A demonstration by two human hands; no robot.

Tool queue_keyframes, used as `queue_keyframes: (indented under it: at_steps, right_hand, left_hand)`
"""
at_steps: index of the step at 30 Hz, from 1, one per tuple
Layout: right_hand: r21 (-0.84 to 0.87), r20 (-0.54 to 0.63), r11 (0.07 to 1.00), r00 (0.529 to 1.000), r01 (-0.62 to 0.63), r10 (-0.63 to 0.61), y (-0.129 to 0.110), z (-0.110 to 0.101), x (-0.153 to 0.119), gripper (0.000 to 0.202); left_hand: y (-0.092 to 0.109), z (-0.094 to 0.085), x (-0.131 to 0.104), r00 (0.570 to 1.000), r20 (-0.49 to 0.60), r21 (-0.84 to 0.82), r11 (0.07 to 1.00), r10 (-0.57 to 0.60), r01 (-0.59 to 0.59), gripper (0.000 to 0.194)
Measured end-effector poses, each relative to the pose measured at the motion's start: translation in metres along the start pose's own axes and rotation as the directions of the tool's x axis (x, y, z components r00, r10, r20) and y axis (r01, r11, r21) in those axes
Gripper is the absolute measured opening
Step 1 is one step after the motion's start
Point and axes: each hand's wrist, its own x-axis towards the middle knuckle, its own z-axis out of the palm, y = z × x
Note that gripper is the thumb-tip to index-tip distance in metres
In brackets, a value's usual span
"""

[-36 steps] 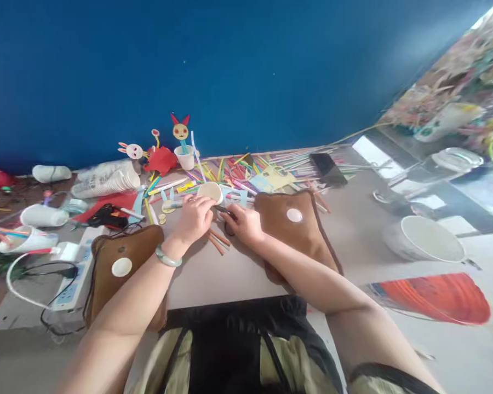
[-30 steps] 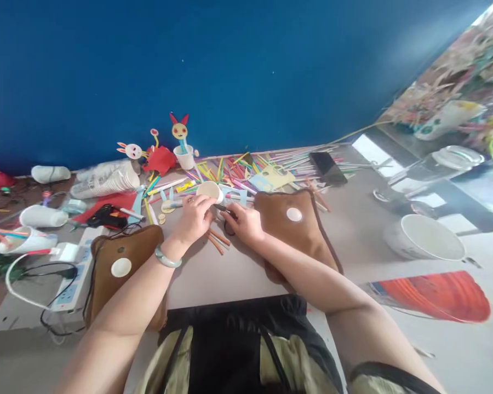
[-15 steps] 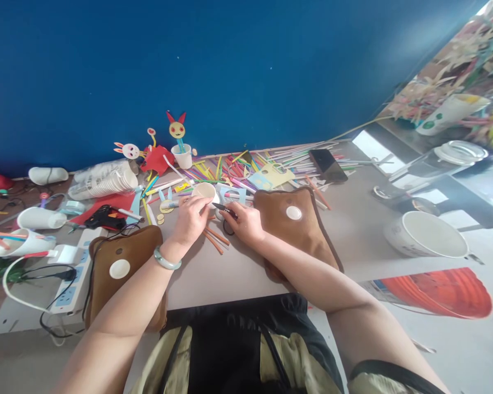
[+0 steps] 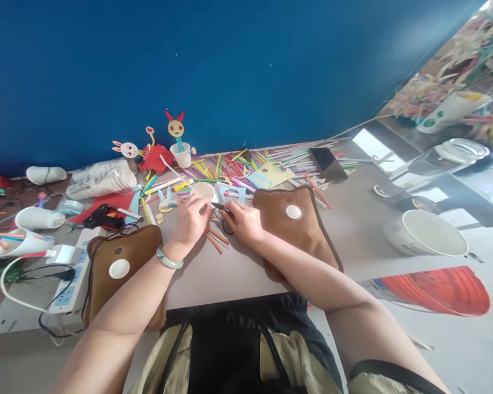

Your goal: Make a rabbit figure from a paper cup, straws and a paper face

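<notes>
My left hand point(image 4: 191, 220) is closed round the near side of a white paper cup point(image 4: 203, 190), whose open rim faces up. In my right hand point(image 4: 245, 221) is a slim black tool point(image 4: 219, 206), perhaps a pen or small scissors, its tip touching or close to the cup's right side. Under my hands, brown sticks point(image 4: 216, 239) lie fanned out on the grey table point(image 4: 205, 279). Just left of the cup are a round rabbit-eared paper piece point(image 4: 165, 203) and small round discs point(image 4: 160, 218).
Brown cushion-like warmers point(image 4: 299, 230) flank my arms. Coloured straws and pens spread along the blue wall, with a black phone point(image 4: 327, 164) behind. A power strip point(image 4: 76, 273) and cups stand left. A white bowl point(image 4: 429, 234) and a red bucket point(image 4: 439, 290) are right.
The view has shifted very slightly. My left wrist has moved a little to the right, while both hands keep their hold at the cup.
</notes>
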Motion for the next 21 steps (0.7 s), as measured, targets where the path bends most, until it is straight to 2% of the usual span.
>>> queue_keyframes:
  at_steps: [10, 18, 21]
  right_hand:
    - [-0.062, 0.032, 0.998, 0.999, -0.011, 0.013, -0.0043, -0.0048, -0.0013, 0.039]
    - [0.119, 0.034, 0.981, 0.988, -0.153, 0.15, -0.0055, -0.0036, 0.0012, 0.03]
    - [0.124, 0.042, 0.979, 0.987, -0.161, 0.157, -0.0062, -0.0043, 0.0013, 0.03]
  left_hand:
    - [-0.0008, 0.003, -0.0002, 0.996, 0.002, -0.076, 0.993, -0.086, 0.086, 0.013]
    - [0.0004, 0.0049, 0.0002, 0.994, -0.004, -0.123, 0.986, -0.112, 0.111, 0.015]
    - [0.0003, 0.0052, 0.0001, 0.992, -0.001, -0.125, 0.985, -0.123, 0.122, 0.015]
